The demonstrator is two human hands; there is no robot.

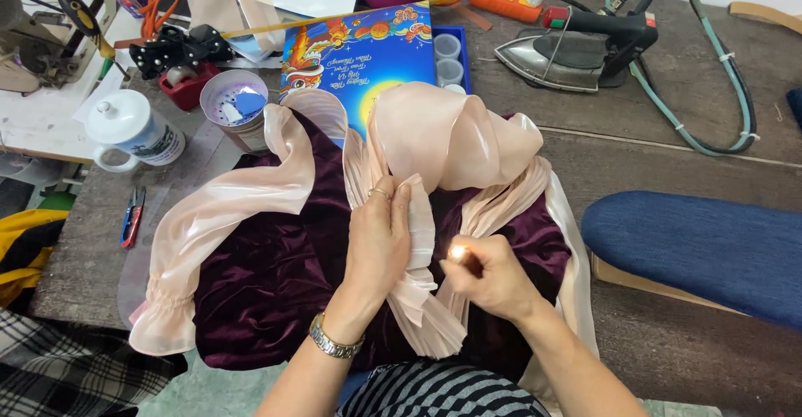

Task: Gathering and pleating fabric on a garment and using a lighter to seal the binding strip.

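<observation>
A dark purple velvet garment point(267, 283) with pale peach satin sleeves lies on the wooden table. Down its middle runs a pleated peach trim point(418, 241), topped by a large peach bow point(451, 137). My left hand point(380, 237), with a ring and a metal watch, presses and pinches the pleated trim. My right hand point(489, 275) is closed on a small lighter with a flame point(458, 252) burning right beside the trim's edge.
A blue padded ironing board point(702, 250) is at the right. A steam iron point(568, 49) with hoses rests at the back. A blue printed box point(359, 49), a tin point(236, 108), a white mug point(134, 129) and snips point(131, 215) lie at left.
</observation>
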